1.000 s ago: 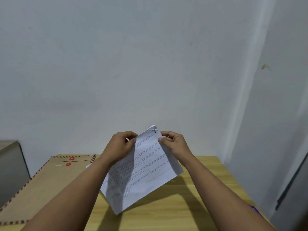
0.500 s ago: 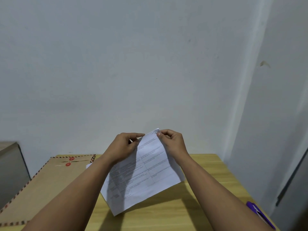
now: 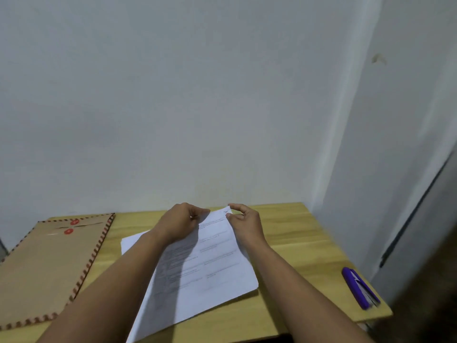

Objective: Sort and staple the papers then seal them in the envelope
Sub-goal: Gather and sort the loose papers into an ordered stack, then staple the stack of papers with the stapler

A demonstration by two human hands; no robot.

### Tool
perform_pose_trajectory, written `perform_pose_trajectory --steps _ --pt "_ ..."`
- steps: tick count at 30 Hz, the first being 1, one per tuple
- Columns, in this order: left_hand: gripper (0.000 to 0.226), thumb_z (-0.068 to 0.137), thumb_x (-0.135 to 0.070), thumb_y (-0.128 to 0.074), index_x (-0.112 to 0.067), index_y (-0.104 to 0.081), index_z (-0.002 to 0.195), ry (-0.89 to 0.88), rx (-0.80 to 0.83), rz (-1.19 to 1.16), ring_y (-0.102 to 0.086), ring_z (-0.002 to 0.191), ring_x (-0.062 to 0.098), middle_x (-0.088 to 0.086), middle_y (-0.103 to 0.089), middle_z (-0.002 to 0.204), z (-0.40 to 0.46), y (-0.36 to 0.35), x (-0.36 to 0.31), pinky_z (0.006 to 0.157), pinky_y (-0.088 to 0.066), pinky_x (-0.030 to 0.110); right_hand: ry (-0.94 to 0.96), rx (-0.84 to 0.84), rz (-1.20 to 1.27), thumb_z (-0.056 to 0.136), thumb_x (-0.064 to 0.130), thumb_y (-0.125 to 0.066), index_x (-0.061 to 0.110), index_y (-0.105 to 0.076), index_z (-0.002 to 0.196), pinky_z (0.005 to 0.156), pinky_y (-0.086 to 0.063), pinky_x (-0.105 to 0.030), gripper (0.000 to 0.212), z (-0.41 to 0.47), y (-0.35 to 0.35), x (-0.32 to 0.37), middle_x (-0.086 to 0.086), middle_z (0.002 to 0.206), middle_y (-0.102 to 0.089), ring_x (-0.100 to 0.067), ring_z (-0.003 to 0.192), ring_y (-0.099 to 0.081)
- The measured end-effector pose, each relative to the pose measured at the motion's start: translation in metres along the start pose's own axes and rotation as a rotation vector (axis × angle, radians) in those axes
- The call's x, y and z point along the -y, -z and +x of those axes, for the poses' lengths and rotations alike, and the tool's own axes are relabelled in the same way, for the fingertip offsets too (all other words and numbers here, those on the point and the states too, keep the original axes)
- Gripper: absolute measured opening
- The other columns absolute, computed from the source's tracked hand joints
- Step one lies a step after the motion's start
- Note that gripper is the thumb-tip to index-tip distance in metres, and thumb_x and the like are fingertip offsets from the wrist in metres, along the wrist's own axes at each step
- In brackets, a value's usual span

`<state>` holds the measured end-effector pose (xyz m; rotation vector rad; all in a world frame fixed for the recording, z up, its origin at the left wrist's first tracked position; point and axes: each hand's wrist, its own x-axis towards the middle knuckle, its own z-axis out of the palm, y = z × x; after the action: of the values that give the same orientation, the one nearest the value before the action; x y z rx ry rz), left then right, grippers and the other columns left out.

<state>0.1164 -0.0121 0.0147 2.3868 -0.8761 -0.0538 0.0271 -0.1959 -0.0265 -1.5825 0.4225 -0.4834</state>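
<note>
Over the middle of the wooden table (image 3: 309,246), both hands meet at the far top edge of a sheaf of printed papers (image 3: 212,263). The left hand (image 3: 178,224) is closed on that edge at its left part, and the right hand (image 3: 244,224) pinches the top corner between thumb and forefinger, the other fingers curled loosely above. How many sheets sit in each pinch I cannot tell. The sheaf's long axis runs from that held edge back toward the person and a little leftward, its near end low over the tabletop; a white corner of another sheet (image 3: 131,242) shows beyond the left forearm, lying flat. What matters for the coming move, as I judge it, is the purple stapler (image 3: 359,288): it lies near the table's right edge, well apart from the papers and on the right hand's side, long axis running roughly away from the person. So the right hand is the nearer one to fetch it, while the left keeps the squared corner. The brown string-tie envelope (image 3: 49,266) lies flat at the far left, closer to the left arm, untouched. The sorting looks unfinished, with stapling not yet begun.
</note>
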Motion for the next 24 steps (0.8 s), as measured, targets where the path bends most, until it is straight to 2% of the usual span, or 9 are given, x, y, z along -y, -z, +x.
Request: perform_pose_trajectory --steps 2,6,8,10,12,15,17,21,24 --pt "0.040 0.086 -0.020 -0.049 -0.044 -0.073 0.108 0.018 0.015 0.039 -0.068 0.098 0.014 -0.014 -0.074 0.106 0.002 -0.033 0.014 0.085 -0.056 0.034 -0.057 -0.005 -0.052 0.091 0.011 -0.073 0.033 -0.073 0.104 0.082 -0.062 -0.042 0.025 0.002 0.006 -0.029 -0.008 0.089 -0.081 -0.020 0.075 -0.075" --pt "0.010 0.082 -0.019 -0.042 -0.023 -0.052 0.083 -0.019 0.031 0.119 -0.058 0.079 0.025 -0.002 -0.058 0.080 0.005 -0.087 0.036 0.070 -0.054 0.040 -0.147 0.065 -0.266 0.084 0.019 -0.070 0.030 -0.072 0.123 0.091 -0.062 -0.042 0.041 0.015 0.023 -0.072 0.004 0.088 -0.079 -0.017 0.082 -0.075" --pt "0.017 0.083 -0.015 -0.040 -0.025 -0.052 0.089 -0.034 0.023 0.139 -0.056 0.074 0.025 -0.003 -0.051 0.077 0.008 -0.108 0.047 0.065 -0.052 0.039 -0.151 0.067 -0.340 0.085 0.015 -0.065 0.028 -0.073 0.125 0.095 -0.059 -0.040 0.042 0.016 0.028 -0.078 0.008 0.090 -0.076 -0.016 0.088 -0.072" --pt "0.040 0.080 -0.016 -0.038 -0.040 -0.061 0.101 -0.062 -0.019 0.142 -0.055 0.073 0.023 -0.007 -0.049 0.076 0.009 -0.127 0.058 0.064 -0.049 0.037 -0.143 0.052 -0.390 0.092 0.006 -0.060 0.019 -0.074 0.126 0.092 -0.056 -0.032 0.039 0.018 0.028 -0.080 0.001 0.109 -0.077 -0.018 0.101 -0.071" --pt "0.057 0.079 -0.015 -0.039 -0.046 -0.067 0.117 -0.070 -0.110 0.103 -0.056 0.076 0.021 -0.011 -0.050 0.076 0.009 -0.141 0.065 0.068 -0.047 0.038 -0.121 0.054 -0.435 0.094 0.003 -0.058 0.015 -0.077 0.121 0.087 -0.056 -0.030 0.035 0.024 0.028 -0.085 -0.007 0.113 -0.078 -0.026 0.105 -0.072" --pt "0.052 0.076 -0.011 -0.043 -0.038 -0.070 0.111 -0.067 -0.238 0.053 -0.055 0.074 0.020 -0.012 -0.051 0.077 0.006 -0.154 0.069 0.068 -0.042 0.039 -0.086 0.100 -0.520 0.091 0.004 -0.058 0.011 -0.078 0.111 0.090 -0.059 -0.039 0.029 0.034 0.027 -0.088 -0.012 0.107 -0.078 -0.029 0.105 -0.072" --pt "0.052 0.075 -0.010 -0.046 -0.038 -0.070 0.112 -0.078 -0.270 0.075 -0.052 0.073 0.018 -0.012 -0.051 0.078 0.005 -0.156 0.071 0.067 -0.041 0.038 -0.075 0.133 -0.585 0.089 0.008 -0.058 0.017 -0.080 0.113 0.082 -0.056 -0.031 0.033 0.037 0.030 -0.085 -0.001 0.102 -0.079 -0.019 0.093 -0.071" --pt "0.059 0.077 -0.013 -0.045 -0.037 -0.068 0.126 -0.103 -0.260 0.125 -0.055 0.079 0.018 -0.014 -0.051 0.081 0.004 -0.157 0.070 0.069 -0.044 0.038 -0.053 0.109 -0.727 0.091 0.018 -0.063 0.017 -0.075 0.128 0.098 -0.054 -0.028 0.039 0.036 0.059 -0.070 -0.001 0.124 -0.076 -0.018 0.114 -0.070" --pt "0.057 0.078 -0.015 -0.045 -0.035 -0.070 0.124 -0.118 -0.282 0.151 -0.055 0.077 0.021 -0.012 -0.051 0.080 0.004 -0.156 0.067 0.066 -0.042 0.036 -0.079 0.034 -0.863 0.092 0.022 -0.062 0.020 -0.073 0.129 0.098 -0.055 -0.031 0.038 0.030 0.105 -0.055 -0.005 0.124 -0.076 -0.024 0.114 -0.069"
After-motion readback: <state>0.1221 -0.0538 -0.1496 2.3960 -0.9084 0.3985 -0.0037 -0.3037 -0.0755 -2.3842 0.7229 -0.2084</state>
